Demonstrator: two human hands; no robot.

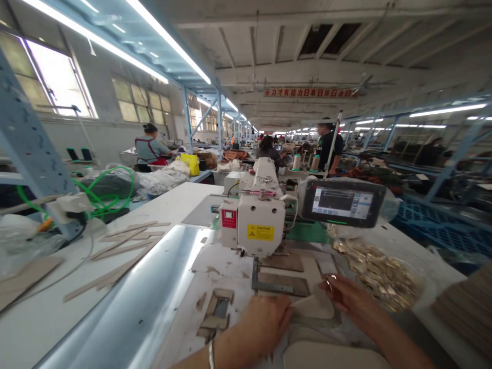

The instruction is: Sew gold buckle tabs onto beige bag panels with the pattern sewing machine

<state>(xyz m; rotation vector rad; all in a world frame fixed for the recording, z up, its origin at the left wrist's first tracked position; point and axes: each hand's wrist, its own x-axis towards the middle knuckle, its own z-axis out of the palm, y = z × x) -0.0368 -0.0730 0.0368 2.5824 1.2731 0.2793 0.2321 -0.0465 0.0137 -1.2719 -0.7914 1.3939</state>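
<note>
My left hand (263, 323), with a bangle at the wrist, is closed on the edge of a pale beige piece of material (314, 307) lying below the sewing machine head (261, 225). At the piece's far right side, my right hand (353, 300) has its fingers pinched around a small shiny metal piece (331, 281), whose exact kind is too small to tell. Just beyond my left hand lies a dark metal clamp frame (274, 286) on a worn template. More beige panels (330, 356) are stacked nearest me.
To the right lies a bag of gold-coloured metal fittings (384, 274), under a control screen (342, 202). Beige strips (119, 261) lie on the white table at left, beside a shiny metal plate (134, 302). A stack of brown panels (467, 307) stands far right. Several people work farther back.
</note>
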